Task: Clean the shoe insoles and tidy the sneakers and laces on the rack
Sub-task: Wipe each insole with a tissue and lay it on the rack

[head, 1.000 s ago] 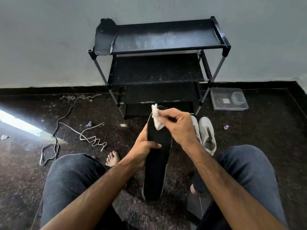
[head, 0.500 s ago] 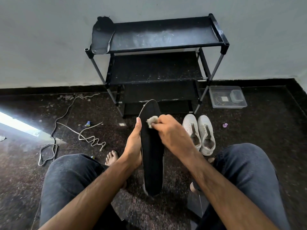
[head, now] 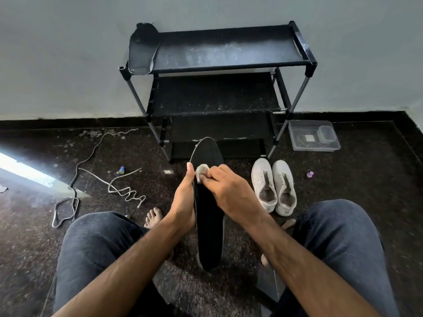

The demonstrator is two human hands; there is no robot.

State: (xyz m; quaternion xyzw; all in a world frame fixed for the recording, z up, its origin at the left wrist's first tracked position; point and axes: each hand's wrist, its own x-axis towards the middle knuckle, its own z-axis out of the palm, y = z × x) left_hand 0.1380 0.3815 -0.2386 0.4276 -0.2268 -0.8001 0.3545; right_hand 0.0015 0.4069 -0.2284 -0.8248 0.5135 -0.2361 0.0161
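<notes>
Rack (head: 229,65): black, several tiers, set against the wall; long axis left to right.
Held insole (head: 209,213): black, between the knees, in front of the rack; long axis near vertical in the view, rounded end pointing up toward the rack, lower end pointing toward the floor.
Second insole (head: 142,50): dark, on the left end of the top shelf, long axis front to back, near end overhanging the front rail.
Sneakers (head: 273,186): white pair, side by side on the floor right of the held insole, toes toward the rack.
Laces (head: 124,191): pale, loose on the floor at left, well apart from the sneakers.
Left hand (head: 183,202): fingers wrapped behind the left edge of the held insole, thumb extended up along that edge, gripping.
Right hand (head: 229,191): fingers curled, pinching the cloth against the insole face.
Cloth (head: 201,170): small, whitish wad, on the upper part of the held insole.
</notes>
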